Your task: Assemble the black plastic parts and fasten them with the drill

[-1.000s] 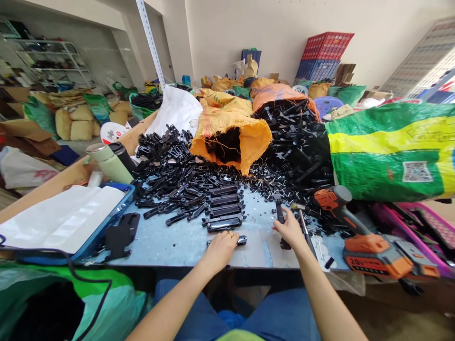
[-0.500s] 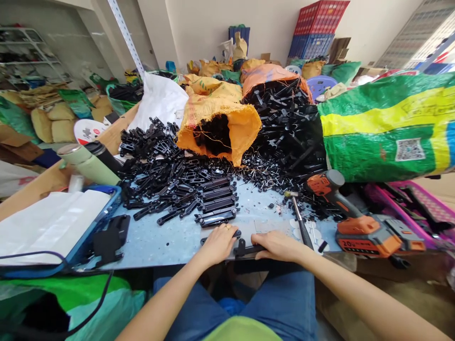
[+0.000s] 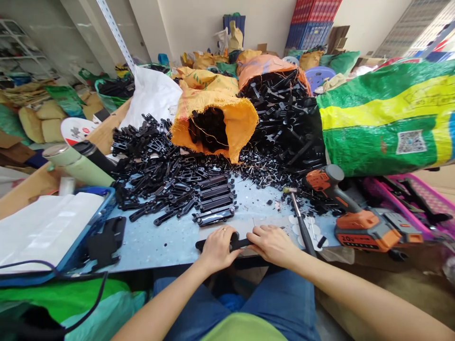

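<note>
At the front edge of the table, my left hand (image 3: 218, 248) closes around a black plastic bracket arm (image 3: 241, 243). One end of black plastic sticks out left of my fingers. My right hand (image 3: 272, 244) grips the right end of the arm, its fingers bent over it; that end is mostly hidden. Just beyond my left hand lies a row of several black bracket arms (image 3: 216, 202), side by side. A hammer (image 3: 300, 220) rests to the right of my right hand, next to small white discs.
A cordless drill (image 3: 359, 222) lies at the right, beside a pink basket (image 3: 432, 196). Heaps of black parts (image 3: 170, 173) and loose screws (image 3: 265, 173) spread before an orange sack (image 3: 245, 121). At the left are a blue tray (image 3: 103, 208) and a green bottle (image 3: 76, 163).
My left hand has wrapped further around the black arm, and the arm has risen slightly. My right hand has moved a little left and up along it. The whole view has shifted slightly.
</note>
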Motion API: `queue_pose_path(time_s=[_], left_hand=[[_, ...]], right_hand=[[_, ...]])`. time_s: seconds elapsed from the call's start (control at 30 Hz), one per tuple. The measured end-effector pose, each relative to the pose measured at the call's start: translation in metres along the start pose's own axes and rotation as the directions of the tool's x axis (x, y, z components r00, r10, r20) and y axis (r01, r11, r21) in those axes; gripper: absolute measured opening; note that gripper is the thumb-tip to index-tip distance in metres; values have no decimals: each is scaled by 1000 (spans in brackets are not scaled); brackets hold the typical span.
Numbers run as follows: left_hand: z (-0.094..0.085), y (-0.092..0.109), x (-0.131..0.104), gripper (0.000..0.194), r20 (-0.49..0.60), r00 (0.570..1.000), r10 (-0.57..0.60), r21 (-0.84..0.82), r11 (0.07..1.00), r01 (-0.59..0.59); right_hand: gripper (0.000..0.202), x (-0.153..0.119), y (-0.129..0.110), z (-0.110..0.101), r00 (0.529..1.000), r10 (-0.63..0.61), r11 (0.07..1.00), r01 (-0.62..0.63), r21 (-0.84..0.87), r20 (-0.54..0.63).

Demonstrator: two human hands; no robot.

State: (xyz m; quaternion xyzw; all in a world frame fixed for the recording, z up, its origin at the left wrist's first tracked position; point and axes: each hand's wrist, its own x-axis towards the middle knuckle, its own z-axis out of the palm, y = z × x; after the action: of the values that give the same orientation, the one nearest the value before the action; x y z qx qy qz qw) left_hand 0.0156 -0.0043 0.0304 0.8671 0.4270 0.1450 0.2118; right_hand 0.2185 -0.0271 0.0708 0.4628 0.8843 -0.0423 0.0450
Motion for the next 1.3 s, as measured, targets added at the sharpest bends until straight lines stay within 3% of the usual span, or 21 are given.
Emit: queue_pose_path(time_s=[0.17,0.33,0.47,0.63,0.73,0.8,0.9,0.97,1.03,1.1,1.17,1.3], left_hand=[[-1,-3,-1,33,-25,1000,1,-11,1000,-1],[-1,-1,0,34,-31,999,-10,-23,1000,9],[2,-4,0,38,-57,998,-34,-16,999,33],[3,1,4,46,26,999,19,6,1000,-19],[6,21,37,51,-3,991,136,27,990,-136],[13,37,75,38,10,989,149,44,988,-150],[30,58,138,32,93,987,129,51,990,-134],[40,66,167,27,101,987,124,53,990,-129],[47,69,179,26,87,990,114,61,991,-119],[46,65,172,25,50,994,98,74,992,-101],[35,54,149,26,-1,997,77,88,993,-76],[-11,10,72,27,-140,990,-10,93,995,24]], right_hand=[[26,4,1,-4,999,-15,1000,15,-17,-29],[24,5,8,-3,994,-113,992,112,-51,-10],[25,5,5,1,998,-39,998,38,-45,-43],[32,-2,8,24,997,-5,999,9,50,-75],[35,-12,29,37,996,40,989,-28,147,-84],[34,-19,52,41,976,187,972,-167,168,-110],[30,-23,92,38,864,476,878,-457,143,-165],[28,-16,114,34,803,572,820,-561,113,-166],[26,-1,129,29,782,604,796,-599,86,-150],[27,20,140,28,762,630,776,-627,72,-150],[29,42,148,28,733,659,750,-658,74,-166],[29,76,162,31,704,692,720,-688,91,-159]])
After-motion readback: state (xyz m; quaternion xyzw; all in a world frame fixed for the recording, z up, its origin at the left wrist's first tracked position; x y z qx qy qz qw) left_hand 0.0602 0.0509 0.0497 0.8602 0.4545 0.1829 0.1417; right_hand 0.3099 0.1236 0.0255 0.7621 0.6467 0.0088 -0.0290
